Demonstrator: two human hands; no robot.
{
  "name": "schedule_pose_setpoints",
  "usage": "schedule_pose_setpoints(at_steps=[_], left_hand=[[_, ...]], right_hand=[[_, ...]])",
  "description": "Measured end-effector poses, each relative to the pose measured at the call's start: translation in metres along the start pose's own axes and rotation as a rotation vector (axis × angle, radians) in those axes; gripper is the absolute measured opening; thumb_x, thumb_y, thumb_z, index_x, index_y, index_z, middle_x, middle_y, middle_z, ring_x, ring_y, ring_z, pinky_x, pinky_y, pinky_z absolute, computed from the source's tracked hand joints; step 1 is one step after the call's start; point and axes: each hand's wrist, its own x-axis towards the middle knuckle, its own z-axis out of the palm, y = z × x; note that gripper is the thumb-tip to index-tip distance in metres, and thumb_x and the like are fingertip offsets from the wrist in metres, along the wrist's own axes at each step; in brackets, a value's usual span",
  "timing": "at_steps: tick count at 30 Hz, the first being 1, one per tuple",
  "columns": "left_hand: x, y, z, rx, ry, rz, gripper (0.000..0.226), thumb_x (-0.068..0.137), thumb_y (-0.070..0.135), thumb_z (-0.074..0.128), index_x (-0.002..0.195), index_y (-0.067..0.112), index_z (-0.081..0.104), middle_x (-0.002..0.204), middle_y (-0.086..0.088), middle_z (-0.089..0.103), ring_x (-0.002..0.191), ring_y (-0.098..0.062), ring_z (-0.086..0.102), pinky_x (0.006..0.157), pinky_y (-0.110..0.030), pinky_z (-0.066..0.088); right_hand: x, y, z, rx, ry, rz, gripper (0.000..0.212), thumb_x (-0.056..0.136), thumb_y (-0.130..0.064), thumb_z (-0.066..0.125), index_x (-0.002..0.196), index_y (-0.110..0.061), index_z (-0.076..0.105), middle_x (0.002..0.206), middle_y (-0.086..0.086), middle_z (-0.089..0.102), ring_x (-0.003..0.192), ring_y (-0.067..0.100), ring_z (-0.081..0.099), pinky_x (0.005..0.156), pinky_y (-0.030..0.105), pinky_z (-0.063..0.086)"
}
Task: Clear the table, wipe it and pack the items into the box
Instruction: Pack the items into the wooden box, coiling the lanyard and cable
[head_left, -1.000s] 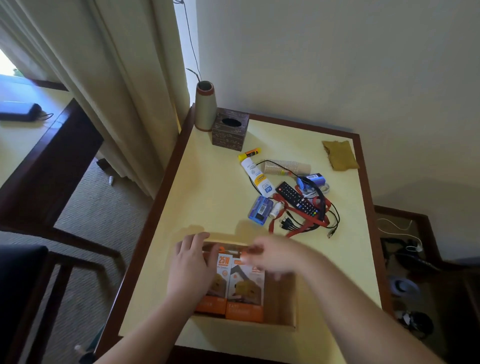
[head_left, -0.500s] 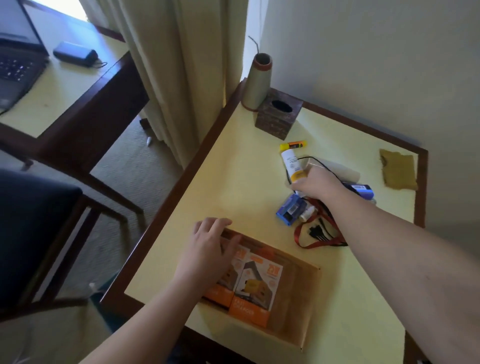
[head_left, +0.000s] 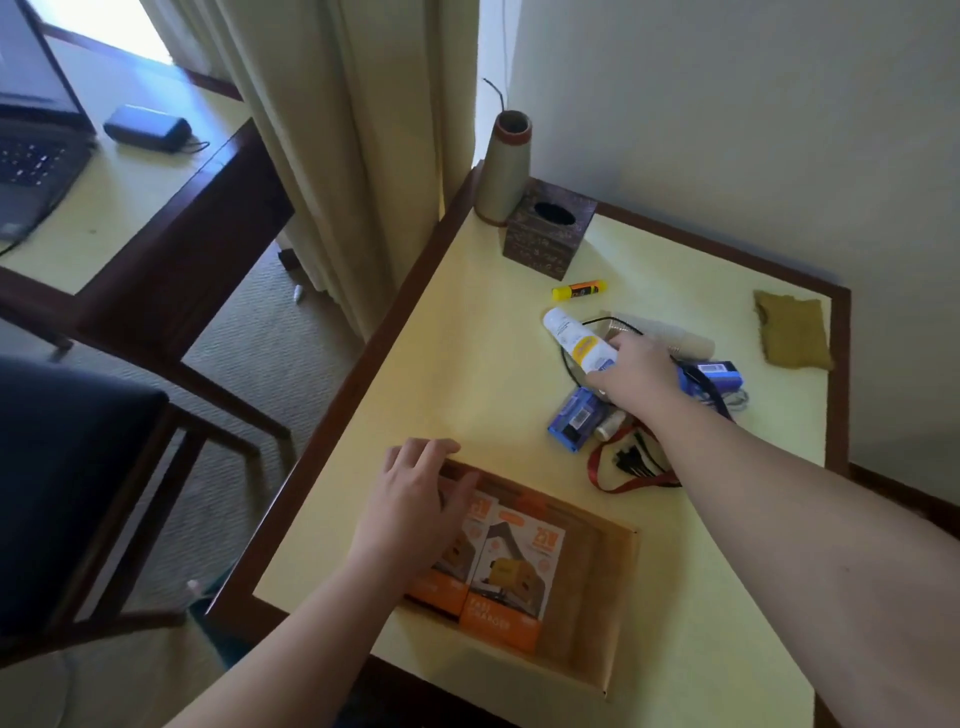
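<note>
Right hand (head_left: 636, 371): fingers wrapped round white cylindrical plastic tube with yellow label (head_left: 577, 345), amid clutter. Just beyond its fingers: stacked ribbed paper cups (head_left: 670, 335); below its wrist: translucent blue plastic case (head_left: 574, 420), red flat lanyard (head_left: 613, 480). Left hand (head_left: 415, 501): fingers relaxed, resting on rim of shallow brown cardboard box (head_left: 615, 597), covering one of two glossy orange charger cartons (head_left: 511, 577). Farther off: frayed mustard cloth (head_left: 792, 336), yellow glue stick (head_left: 579, 289).

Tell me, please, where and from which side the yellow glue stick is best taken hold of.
Pinch the glue stick across its middle, coming straight down from above. It lies flat on the table, apart from the clutter, with both long sides free for the fingers.
</note>
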Motion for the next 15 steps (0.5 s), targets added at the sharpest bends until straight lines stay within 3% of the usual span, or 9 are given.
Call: schedule_pose_setpoints(at_steps=[3,7,11,15], left_hand=[[0.001,-0.002,0.000,-0.020,-0.014,0.007,0.051,0.098,0.071,0.046,0.137,0.038,0.051,0.132,0.015,0.051,0.126,-0.007,0.037,0.092,-0.029,0.044],[0.002,-0.003,-0.001,-0.033,-0.042,0.006,0.052,0.097,0.074,0.045,0.138,0.041,0.048,0.131,0.017,0.047,0.127,-0.006,0.035,0.095,-0.031,0.047],[0.003,-0.006,-0.001,-0.058,-0.074,0.005,0.055,0.094,0.079,0.041,0.137,0.045,0.043,0.131,0.016,0.046,0.120,0.000,0.027,0.092,-0.032,0.050],[0.003,-0.007,-0.002,-0.077,-0.099,0.007,0.056,0.089,0.083,0.043,0.135,0.050,0.041,0.126,0.021,0.041,0.121,0.002,0.028,0.094,-0.035,0.050]], right_hand=[[-0.011,0.005,-0.004,0.246,0.082,-0.014,0.040,0.085,-0.027,0.080,0.121,-0.021,0.065,0.114,0.004,0.068,0.097,0.026,0.067,0.081,0.042,0.059],[-0.038,0.011,-0.019,0.596,0.105,-0.023,0.013,0.093,-0.029,0.077,0.103,-0.031,0.069,0.097,-0.012,0.073,0.082,0.012,0.073,0.059,0.024,0.052],[-0.086,0.012,-0.039,0.736,0.157,-0.074,0.010,0.096,-0.041,0.073,0.103,-0.034,0.075,0.084,-0.016,0.075,0.072,-0.006,0.066,0.055,0.010,0.043],[-0.150,0.015,-0.056,0.759,0.204,-0.143,0.001,0.094,-0.048,0.071,0.094,-0.048,0.072,0.080,-0.020,0.073,0.067,-0.001,0.063,0.059,0.009,0.044]])
